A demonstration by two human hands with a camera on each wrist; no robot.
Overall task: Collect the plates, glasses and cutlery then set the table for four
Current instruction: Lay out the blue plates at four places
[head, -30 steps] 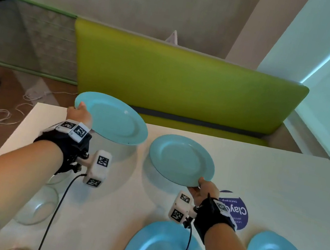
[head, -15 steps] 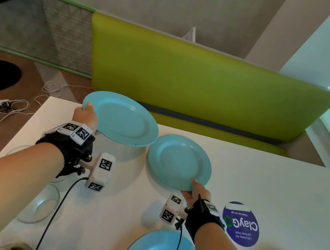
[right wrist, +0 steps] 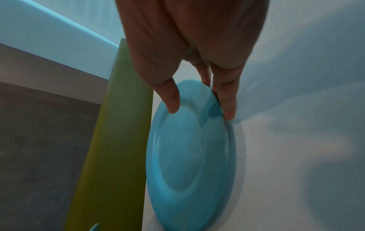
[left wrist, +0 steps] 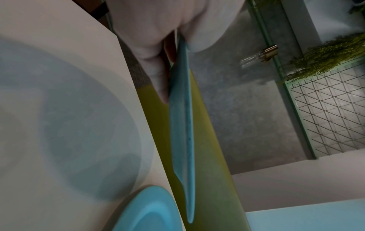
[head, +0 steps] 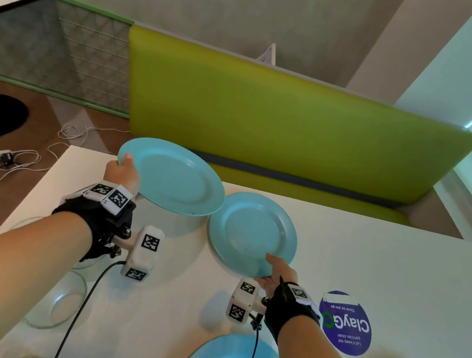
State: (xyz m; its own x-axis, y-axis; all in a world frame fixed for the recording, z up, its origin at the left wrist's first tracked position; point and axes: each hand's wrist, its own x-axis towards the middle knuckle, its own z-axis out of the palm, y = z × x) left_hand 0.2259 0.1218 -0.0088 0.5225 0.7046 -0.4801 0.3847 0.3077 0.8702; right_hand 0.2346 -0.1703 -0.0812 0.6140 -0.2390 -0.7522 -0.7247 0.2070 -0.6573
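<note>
White table (head: 401, 271): hands (head: 122, 171) each grip plates (head: 178, 178).

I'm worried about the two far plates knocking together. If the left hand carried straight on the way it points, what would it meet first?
Judging by the head view, the left hand points toward the green bench backrest, not the right hand's plate. Its own held plate would probably arrive first; depth is unclear.

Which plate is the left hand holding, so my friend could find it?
Start at the green bench behind the white table. At the table's far left corner, the left hand grips a blue plate by its rim. It is the only plate lifted off the table; its shadow lies underneath it.
</note>
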